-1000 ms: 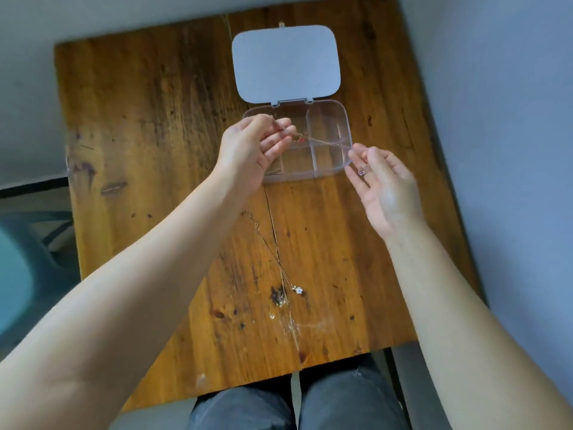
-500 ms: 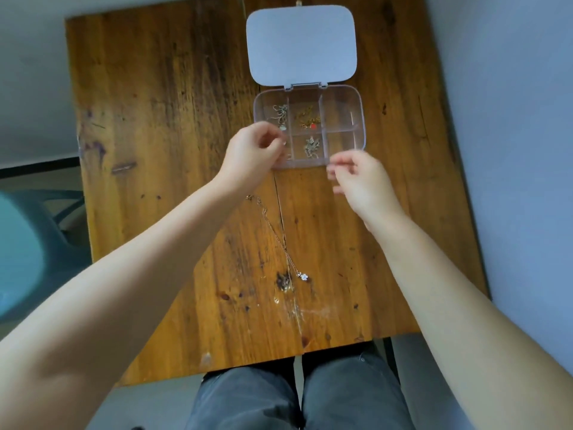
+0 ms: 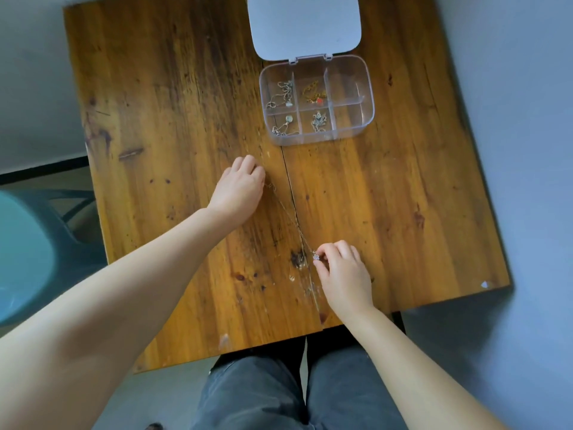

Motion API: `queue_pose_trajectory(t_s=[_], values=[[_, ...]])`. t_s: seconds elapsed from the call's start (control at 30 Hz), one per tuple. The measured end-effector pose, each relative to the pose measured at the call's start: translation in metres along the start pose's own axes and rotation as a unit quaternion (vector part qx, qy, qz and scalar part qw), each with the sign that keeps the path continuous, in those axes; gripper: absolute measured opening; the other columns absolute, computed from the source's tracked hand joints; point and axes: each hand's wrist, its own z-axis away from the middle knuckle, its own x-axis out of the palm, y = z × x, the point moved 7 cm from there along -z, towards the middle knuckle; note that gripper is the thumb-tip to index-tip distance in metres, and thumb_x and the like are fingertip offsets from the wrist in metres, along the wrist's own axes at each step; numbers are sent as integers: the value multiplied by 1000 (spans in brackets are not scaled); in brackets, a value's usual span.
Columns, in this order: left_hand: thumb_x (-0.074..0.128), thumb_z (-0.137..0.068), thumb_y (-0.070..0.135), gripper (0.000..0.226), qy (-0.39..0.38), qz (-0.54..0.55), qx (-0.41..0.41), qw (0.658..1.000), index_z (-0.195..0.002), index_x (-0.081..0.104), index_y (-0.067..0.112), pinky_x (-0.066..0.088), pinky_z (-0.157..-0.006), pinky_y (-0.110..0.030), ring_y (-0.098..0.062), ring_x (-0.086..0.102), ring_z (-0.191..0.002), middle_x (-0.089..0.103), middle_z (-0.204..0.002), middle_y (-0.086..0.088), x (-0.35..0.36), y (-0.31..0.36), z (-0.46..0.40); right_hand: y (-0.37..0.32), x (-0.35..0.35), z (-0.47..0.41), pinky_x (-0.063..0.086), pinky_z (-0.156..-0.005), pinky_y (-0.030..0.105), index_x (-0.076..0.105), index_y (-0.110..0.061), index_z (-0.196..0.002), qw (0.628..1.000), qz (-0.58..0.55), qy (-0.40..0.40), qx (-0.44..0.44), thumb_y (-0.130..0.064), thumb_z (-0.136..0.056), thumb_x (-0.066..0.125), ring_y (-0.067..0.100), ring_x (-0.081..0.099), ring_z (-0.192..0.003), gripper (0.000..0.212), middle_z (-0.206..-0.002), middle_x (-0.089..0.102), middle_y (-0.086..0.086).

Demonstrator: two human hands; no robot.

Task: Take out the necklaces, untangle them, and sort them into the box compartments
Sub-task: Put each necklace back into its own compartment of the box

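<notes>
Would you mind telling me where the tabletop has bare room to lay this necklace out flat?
The widest bare patch is the table left of the clear box, beyond the left hand. Another lies right of the right hand, below the box. The centre strip is crowded: the necklace runs diagonally between both hands.

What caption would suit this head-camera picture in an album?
Both hands, left hand and right hand, pinch the ends of a necklace lying on the table below the open box.
</notes>
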Motion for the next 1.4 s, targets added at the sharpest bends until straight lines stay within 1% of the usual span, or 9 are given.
queue_pose_trajectory(t_s=[0.13,0.33,0.53,0.73,0.9,1.03,1.13,1.27,1.4], values=[[52,-88,11,7,15,112,-27,993,-83,49,9,44,-65,-33,-26,52,-82,55,-87,-8,-12,8,-1,13,-16,-2,36,-57,11,61,-18,-100,996,-75,30,23,-25,-93,55,10,54,-80,12,-102,57,-3],[51,-86,13,5,32,367,-87,926,-82,50,14,39,-50,-12,-9,48,-59,55,-69,6,-33,92,-51,80,-79,4,42,-59,14,60,-15,-100,976,-128,142,104,-22,-89,60,11,56,-78,13,-98,51,-7],[52,-90,11,5,-16,361,15,932,-89,56,13,39,-53,-5,-6,51,-68,57,-83,2,-31,215,-132,161,-116,11,40,-62,15,58,-16,-96,952,-146,182,198,-19,-90,57,12,55,-76,6,-97,53,-2],[49,-92,10,15,-66,314,10,947,-100,62,11,48,-65,-17,-14,57,-85,62,-97,-4,0,252,-170,189,-107,5,54,-76,46,53,-25,-89,944,-121,134,276,-21,-91,54,16,56,-81,4,-97,54,-2],[48,-92,10,24,-87,269,23,959,-111,63,11,50,-83,-27,-20,57,-101,59,-115,-9,9,239,-169,187,-116,-5,44,-63,17,55,-18,-104,941,-163,141,259,-18,-90,57,8,54,-79,14,-102,56,1],[48,-93,10,21,-1,290,28,956,-106,65,14,40,-72,-8,-9,55,-95,63,-109,-3,-32,193,-162,158,-147,-57,34,-63,6,55,-18,-109,949,-194,160,189,-16,-92,56,5,52,-87,18,-105,56,-3],[48,-92,9,20,115,290,-65,948,-102,64,15,40,-67,-11,-8,55,-86,62,-100,3,-75,115,-153,120,-163,-131,32,-64,4,55,-21,-110,960,-210,132,130,-18,-93,53,5,52,-90,17,-106,55,-6],[47,-92,12,27,259,272,-281,883,-117,56,12,38,-75,-4,-12,52,-97,56,-117,-6,-112,-2,-129,57,-169,-241,35,-64,7,53,-19,-119,967,-234,80,59,-21,-96,48,9,54,-96,24,-114,58,0],[52,-93,25,50,173,333,-441,815,-139,38,11,43,-98,-34,-25,50,-121,48,-137,-10,-92,-61,-138,7,-161,-329,45,-99,34,35,-20,-141,948,-310,-7,71,-32,-98,42,23,45,-127,46,-145,44,4]])
